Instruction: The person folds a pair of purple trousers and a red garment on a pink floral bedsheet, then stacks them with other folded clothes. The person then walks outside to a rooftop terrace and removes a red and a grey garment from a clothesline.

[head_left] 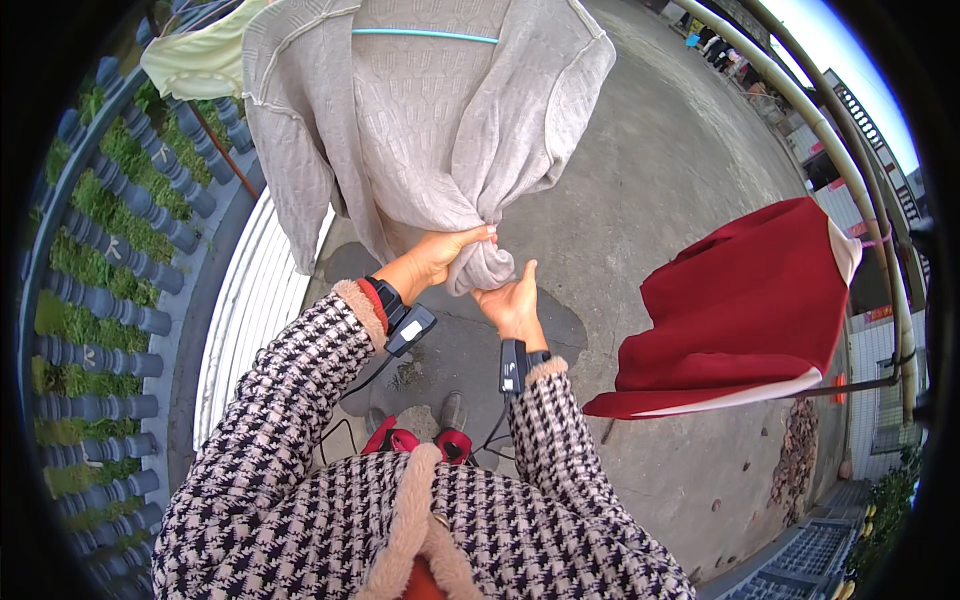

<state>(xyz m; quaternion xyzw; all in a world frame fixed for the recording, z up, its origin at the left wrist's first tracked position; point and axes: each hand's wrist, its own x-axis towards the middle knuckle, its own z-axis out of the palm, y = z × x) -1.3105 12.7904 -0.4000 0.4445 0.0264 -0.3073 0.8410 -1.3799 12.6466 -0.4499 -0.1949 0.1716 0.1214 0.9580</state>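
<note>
A grey knitted sweater point(420, 110) hangs on a light blue hanger point(425, 35) in front of me. Its lower hem is gathered and twisted into a tight bunch point(480, 255). My left hand point(440, 252) is closed around the upper part of that bunch. My right hand point(510, 300) grips the lower end of the twisted cloth, thumb pointing up. Both wrists wear small black devices with cables. A wet dark patch point(560, 330) lies on the concrete under the sweater.
A red garment point(745, 300) hangs on a pole at the right. A pale yellow garment point(200, 60) hangs at the upper left. A white rail point(250, 300) and a green-planted balustrade point(110, 250) run along the left. Concrete ground point(650, 170) lies beyond.
</note>
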